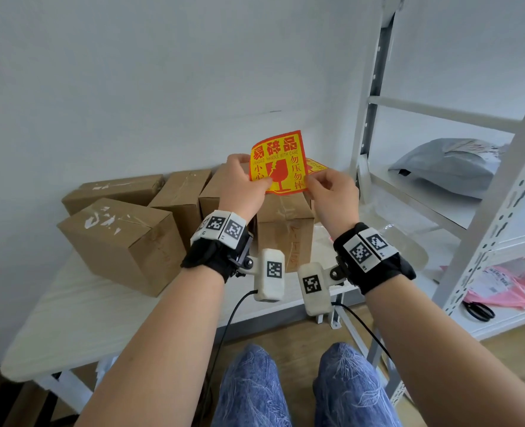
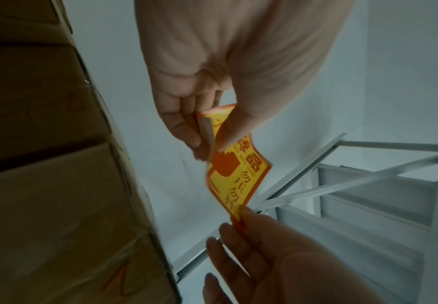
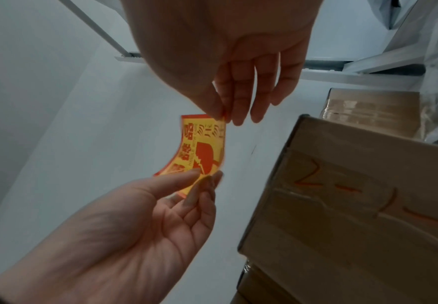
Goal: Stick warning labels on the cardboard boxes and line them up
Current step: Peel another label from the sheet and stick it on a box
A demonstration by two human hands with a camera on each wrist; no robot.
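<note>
A red and yellow fragile warning label (image 1: 281, 163) is held up in the air over the cardboard boxes. My left hand (image 1: 262, 180) pinches its lower left edge, thumb on the printed face. My right hand (image 1: 312, 180) pinches its lower right corner. In the left wrist view the label (image 2: 236, 174) curves between the left hand (image 2: 210, 142) and the right hand (image 2: 238, 214). In the right wrist view, the label (image 3: 202, 148) hangs between the right hand (image 3: 224, 118) and the left hand (image 3: 204, 179). A tall box (image 1: 286, 229) with red marks stands just below the hands. A second label (image 1: 315, 165) shows behind the first.
Several brown taped boxes stand on the white table (image 1: 101, 318), the nearest at front left (image 1: 122, 241). A white metal shelf rack (image 1: 439, 112) on the right holds a grey mailer bag (image 1: 446, 167), pink bags (image 1: 501, 285) and black scissors (image 1: 478, 309). A wall is close behind.
</note>
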